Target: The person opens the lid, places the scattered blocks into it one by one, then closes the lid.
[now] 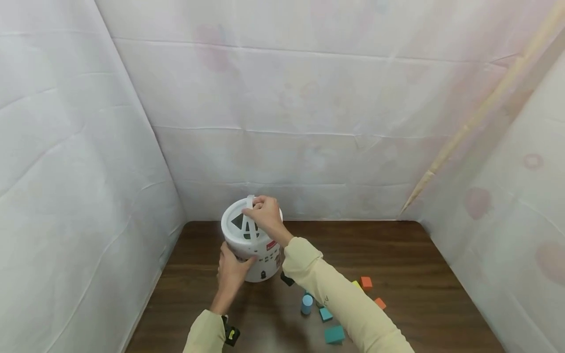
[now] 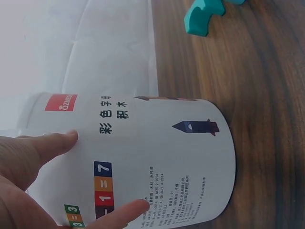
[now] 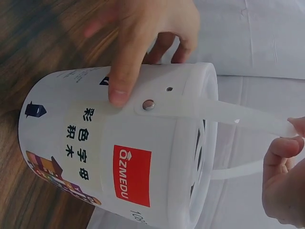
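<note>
A white, printed toy-block bucket [image 1: 270,267] stands at the left of the wooden table, its round lid [image 1: 230,233] on top with dark cut-out openings. My left hand [image 1: 231,269] holds the bucket's near left side, thumb on the front; the right wrist view shows its fingers [image 3: 183,50] reaching round the wall. Over the lid, the pale strap handle [image 3: 243,117] is raised, and my right hand [image 1: 267,215] pinches it between thumb and fingers. Chinese characters and a red label [image 3: 132,175] mark the bucket's front.
Loose blocks lie right of the bucket: a blue cylinder [image 1: 306,305], a teal block [image 1: 334,334], an orange block [image 1: 366,283] and others partly behind the right sleeve [image 1: 344,309]. White sheeting [image 1: 282,162] walls the table at the back and both sides.
</note>
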Demonstrator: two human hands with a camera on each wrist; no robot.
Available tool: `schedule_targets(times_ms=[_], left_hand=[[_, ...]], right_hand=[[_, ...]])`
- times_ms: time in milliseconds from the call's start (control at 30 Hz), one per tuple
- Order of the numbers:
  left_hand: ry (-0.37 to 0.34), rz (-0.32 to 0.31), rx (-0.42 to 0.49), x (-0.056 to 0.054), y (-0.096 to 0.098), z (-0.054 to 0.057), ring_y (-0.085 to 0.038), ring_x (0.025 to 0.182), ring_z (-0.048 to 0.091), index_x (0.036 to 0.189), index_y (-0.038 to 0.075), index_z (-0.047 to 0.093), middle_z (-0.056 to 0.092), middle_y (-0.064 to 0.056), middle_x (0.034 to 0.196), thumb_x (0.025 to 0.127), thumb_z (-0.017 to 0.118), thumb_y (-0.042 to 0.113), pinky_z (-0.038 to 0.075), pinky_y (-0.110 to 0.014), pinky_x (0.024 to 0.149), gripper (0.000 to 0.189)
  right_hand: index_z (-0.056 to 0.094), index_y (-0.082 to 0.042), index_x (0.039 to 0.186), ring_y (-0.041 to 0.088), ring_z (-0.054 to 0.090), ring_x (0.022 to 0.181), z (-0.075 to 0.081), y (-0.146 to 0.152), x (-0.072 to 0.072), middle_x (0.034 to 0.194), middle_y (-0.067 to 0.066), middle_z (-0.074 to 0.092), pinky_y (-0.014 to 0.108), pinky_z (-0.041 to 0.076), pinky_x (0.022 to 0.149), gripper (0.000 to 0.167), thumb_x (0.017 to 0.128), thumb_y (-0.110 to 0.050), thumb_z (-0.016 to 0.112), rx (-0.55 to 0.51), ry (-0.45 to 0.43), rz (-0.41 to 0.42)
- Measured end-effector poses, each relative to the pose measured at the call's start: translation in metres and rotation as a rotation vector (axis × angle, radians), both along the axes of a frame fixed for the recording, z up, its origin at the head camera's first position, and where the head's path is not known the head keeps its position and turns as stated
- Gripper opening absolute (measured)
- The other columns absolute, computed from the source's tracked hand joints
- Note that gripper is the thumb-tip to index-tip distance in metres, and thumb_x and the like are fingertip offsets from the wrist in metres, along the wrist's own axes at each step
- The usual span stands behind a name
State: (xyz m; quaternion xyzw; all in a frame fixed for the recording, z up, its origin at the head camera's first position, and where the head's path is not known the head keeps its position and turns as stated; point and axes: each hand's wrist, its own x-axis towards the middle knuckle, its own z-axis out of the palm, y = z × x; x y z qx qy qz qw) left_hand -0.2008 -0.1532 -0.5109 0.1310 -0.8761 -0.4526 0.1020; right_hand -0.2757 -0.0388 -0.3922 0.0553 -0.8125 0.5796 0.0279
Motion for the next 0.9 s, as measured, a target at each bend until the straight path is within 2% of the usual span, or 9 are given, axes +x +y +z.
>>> schedule_targets(times_ms=[267,500,667,900], left_hand=[[0.044,-0.015,0.024,-0.003,0.001,0.000,-0.047,0.123,0.040,0.146,0.002,0.015,0.036,-0.029,0.136,0.072,0.082,0.030,0.038,-0.062,0.094,0.103],[0.090,-0.019,0.017,-0.003,0.001,0.006,-0.047,0.122,0.041,0.151,0.015,0.004,0.033,-0.027,0.139,0.070,0.084,0.027,0.038,-0.063,0.094,0.115],[0.131,-0.016,-0.024,0.002,-0.001,0.012,-0.046,0.120,0.043,0.152,0.025,-0.005,0.032,-0.026,0.141,0.068,0.085,0.030,0.041,-0.064,0.089,0.124],[0.201,-0.007,-0.036,0.014,-0.004,0.019,-0.044,0.122,0.043,0.152,0.030,0.000,0.034,-0.022,0.142,0.067,0.085,0.036,0.040,-0.064,0.090,0.120]], right_hand=[[0.065,-0.001,0.097,0.008,0.050,0.062,-0.001,-0.002,0.000,0.066,-0.002,0.057,0.020,0.045,0.054,0.027,0.076,-0.014,0.075,-0.018,0.012,-0.046],[0.065,-0.002,0.094,0.008,0.051,0.060,0.003,0.002,-0.003,0.068,-0.001,0.060,0.020,0.045,0.052,0.023,0.076,-0.012,0.072,-0.033,0.030,-0.041],[0.063,-0.002,0.093,0.008,0.047,0.050,0.010,0.003,0.000,0.063,-0.002,0.057,0.020,0.042,0.046,0.020,0.076,-0.010,0.070,-0.071,0.043,-0.016],[0.062,-0.002,0.094,0.009,0.041,0.040,0.023,0.002,0.009,0.057,-0.002,0.051,0.021,0.036,0.038,0.020,0.077,-0.008,0.070,-0.150,0.038,0.015]])
